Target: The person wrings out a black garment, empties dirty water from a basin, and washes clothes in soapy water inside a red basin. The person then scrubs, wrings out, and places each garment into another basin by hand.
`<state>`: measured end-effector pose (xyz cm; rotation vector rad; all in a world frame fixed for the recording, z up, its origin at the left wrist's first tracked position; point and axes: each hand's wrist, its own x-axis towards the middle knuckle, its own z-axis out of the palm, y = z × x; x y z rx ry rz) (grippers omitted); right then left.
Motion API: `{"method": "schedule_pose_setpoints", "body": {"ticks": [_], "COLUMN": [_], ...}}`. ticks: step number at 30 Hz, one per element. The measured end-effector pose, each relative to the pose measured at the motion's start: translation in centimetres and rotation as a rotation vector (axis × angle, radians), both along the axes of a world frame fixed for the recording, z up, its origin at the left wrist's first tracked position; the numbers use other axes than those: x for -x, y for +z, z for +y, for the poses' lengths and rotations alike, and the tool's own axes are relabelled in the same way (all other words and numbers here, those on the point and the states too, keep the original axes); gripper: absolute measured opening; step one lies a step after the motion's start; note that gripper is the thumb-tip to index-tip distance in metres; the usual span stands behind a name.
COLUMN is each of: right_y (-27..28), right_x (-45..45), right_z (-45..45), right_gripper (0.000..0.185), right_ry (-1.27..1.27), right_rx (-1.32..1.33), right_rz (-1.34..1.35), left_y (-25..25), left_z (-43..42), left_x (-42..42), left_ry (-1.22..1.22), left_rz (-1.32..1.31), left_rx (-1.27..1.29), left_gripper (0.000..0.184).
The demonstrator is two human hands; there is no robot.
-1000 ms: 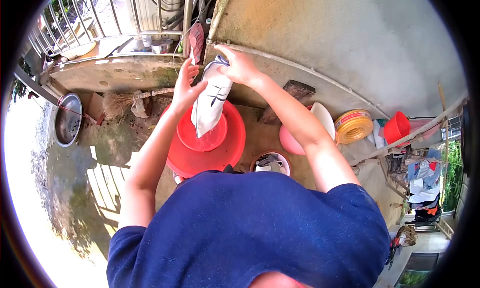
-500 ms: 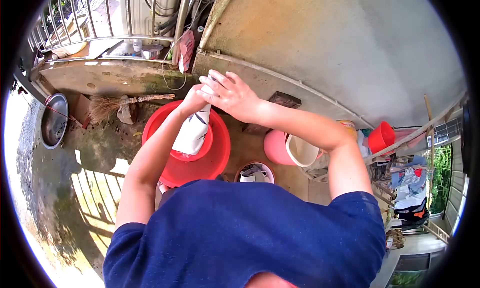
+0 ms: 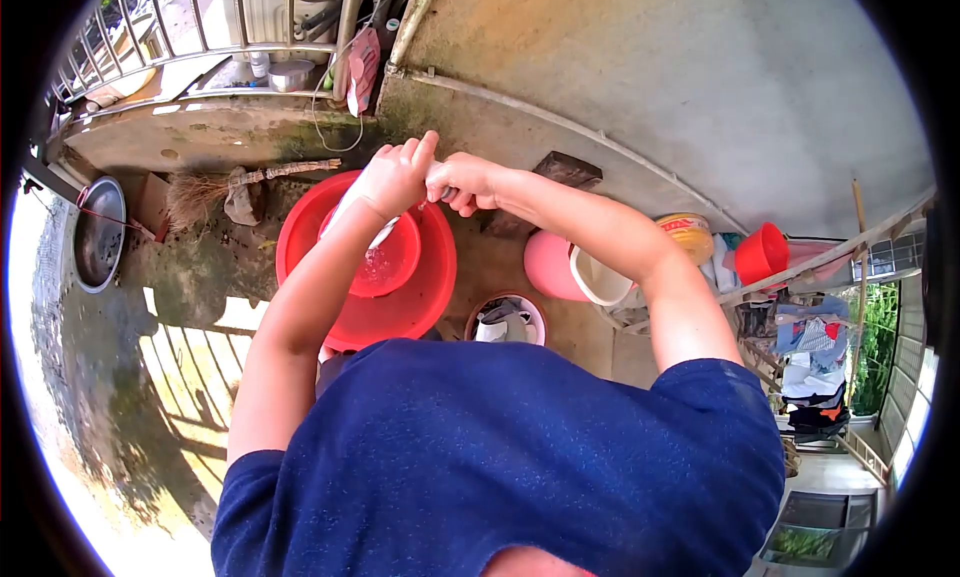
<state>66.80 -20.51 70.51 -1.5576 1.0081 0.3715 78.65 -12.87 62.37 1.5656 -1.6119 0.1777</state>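
My left hand (image 3: 396, 179) and my right hand (image 3: 464, 183) are side by side above the basins, both closed around a twisted white cloth (image 3: 384, 234) with dark marks. Part of the cloth hangs down behind my left wrist, and the length inside my fists is mostly hidden. Drops of water fall beneath my hands. Under them a smaller red basin (image 3: 390, 264) with water in it sits inside a large red basin (image 3: 437, 295).
A bucket of clothes (image 3: 540, 322) stands near my body, with a pink bucket (image 3: 548, 267) to its right. At left are a straw broom (image 3: 200, 199) and a metal basin (image 3: 98, 239). A red container (image 3: 762, 256) and a yellow tub (image 3: 687, 239) lie farther right.
My hands have moved from overlapping to side by side, with fists wrapped round the cloth. The cloth is now twisted, and water drips from it.
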Motion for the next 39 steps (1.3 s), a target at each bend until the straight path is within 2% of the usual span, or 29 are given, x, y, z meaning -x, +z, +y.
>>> {"method": "schedule_pose_setpoints", "body": {"ticks": [1, 2, 3, 5, 6, 7, 9, 11, 13, 14, 16, 17, 19, 20, 21, 23, 24, 25, 27, 28, 29, 30, 31, 32, 33, 34, 36, 38, 39], "right_y": [-0.2, -1.0, -1.0, -1.3, -1.6, -3.6, -8.2, -13.2, -14.9, -14.6, -13.7, -13.2, -12.9, -15.0, -17.1, -19.2, -21.5, -15.9, -15.5, -15.2, -16.8, -18.2, -17.6, -16.8, -15.9, -15.3, -15.4, -14.8, -14.4], "right_x": [0.2, 0.2, 0.4, 1.1, 1.9, 2.6, 3.1, 1.8, -0.2, -1.5, -3.5, -4.2, -5.5, -6.2, -6.2, -6.4, -6.1, -4.6, -3.9, -3.6, -5.0, -5.5, -5.8, -5.7, -5.3, -5.0, -4.8, -4.3, -4.0], "right_z": [0.1, 0.2, -0.2, -0.9, -0.8, -1.1, 0.6, 3.1, 5.3, 5.9, 7.1, 7.4, 7.2, 6.7, 6.1, 5.0, 3.4, 4.4, 5.4, 5.9, 5.9, 5.4, 5.3, 5.7, 6.4, 6.7, 6.4, 5.6, 4.8], "right_gripper": [0.015, 0.015, 0.019, 0.03, 0.045, 0.059, 0.071, 0.083, 0.084, 0.084, 0.078, 0.078, 0.07, 0.049, 0.049, 0.027, 0.011, 0.01, 0.01, 0.013, 0.011, 0.012, 0.016, 0.016, 0.018, 0.02, 0.022, 0.027, 0.029], "right_ry": [-0.147, -0.205, -0.216, -0.343, -0.38, -0.431, -0.582, -0.691, -0.766, -0.77, -0.887, -0.901, -0.981, -0.988, -0.998, -0.893, -0.527, -0.599, -0.542, -0.467, -0.245, -0.076, 0.091, 0.089, 0.049, 0.011, -0.014, 0.005, -0.044], "right_rx": [-0.263, -0.292, -0.39, -0.722, -0.703, -0.751, -0.895, -1.079, -1.212, -1.229, -1.268, -1.278, -1.166, -1.255, -1.262, -0.947, -1.062, -0.798, -0.516, -0.403, -0.029, 0.094, 0.215, 0.215, 0.349, 0.484, 0.52, 0.564, 0.596], "right_rz": [-0.083, -0.162, -0.242, -0.44, -0.521, -0.573, -0.511, -0.558, -0.655, -0.669, -0.909, -0.921, -0.894, -0.981, -0.982, -0.849, -1.021, -0.699, -0.465, -0.48, -0.161, -0.045, 0.072, 0.073, 0.099, 0.124, 0.139, 0.183, 0.188], "left_y": [0.1, 0.2, -0.4, 0.5, 1.1, 0.9, 1.8, 2.2, 2.4, 2.7, 4.5, 4.3, 3.9, 3.8, 3.5, 3.0, 2.1, 1.3, 1.8, 2.1, 2.3, 1.6, 0.2, -1.7, -4.0, -6.7, -10.7, -7.8, -7.8], "left_z": [0.0, 0.0, -0.5, -1.1, -1.4, -1.9, -2.2, -2.4, -1.5, -0.9, 1.3, 2.3, 3.7, 4.3, 5.0, 6.5, 6.9, 7.4, 7.9, 7.9, 7.8, 7.5, 7.1, 6.6, 6.2, 5.8, 5.5, 5.7, 6.2], "left_x": [-0.3, -0.5, -0.7, -1.3, -1.5, -2.3, -3.0, -3.2, -2.9, -2.5, -0.7, -0.5, -0.3, -0.1, -0.2, 1.3, 1.6, 2.0, 2.9, 3.5, 4.1, 4.5, 4.7, 4.9, 5.2, 5.3, 5.1, 5.0, 4.2], "left_ry": [-0.003, -0.007, 0.029, 0.139, 0.192, 0.289, 0.349, 0.173, 0.127, 0.158, 0.182, 0.1, -0.072, -0.147, -0.215, -0.22, -0.445, -0.666, -0.786, -0.855, -0.904, -0.96, -0.96, -0.997, -1.036, -1.051, -1.039, -1.031, -0.966], "left_rz": [-0.113, -0.226, -0.138, 0.1, 0.369, 0.462, 0.698, 1.044, 1.358, 1.414, 1.494, 1.51, 1.604, 1.593, 1.513, 1.164, 1.022, 0.872, 0.066, -0.245, -0.567, -0.68, -0.681, -0.791, -0.902, -0.877, -0.832, -0.727, -0.56], "left_rx": [0.024, 0.048, 0.004, 0.013, 0.059, 0.063, 0.149, 0.414, 0.382, 0.37, 0.317, 0.251, 0.196, 0.134, -0.022, -0.305, -0.399, -0.489, -0.485, -0.716, -0.942, -1.028, -1.027, -1.046, -1.063, -1.044, -0.929, -0.847, -0.667], "left_gripper": [0.042, 0.042, 0.04, 0.034, 0.031, 0.029, 0.025, 0.018, 0.016, 0.014, 0.013, 0.011, 0.012, 0.013, 0.011, 0.007, 0.005, 0.009, 0.017, 0.02, 0.022, 0.024, 0.024, 0.024, 0.025, 0.025, 0.024, 0.024, 0.027]}}
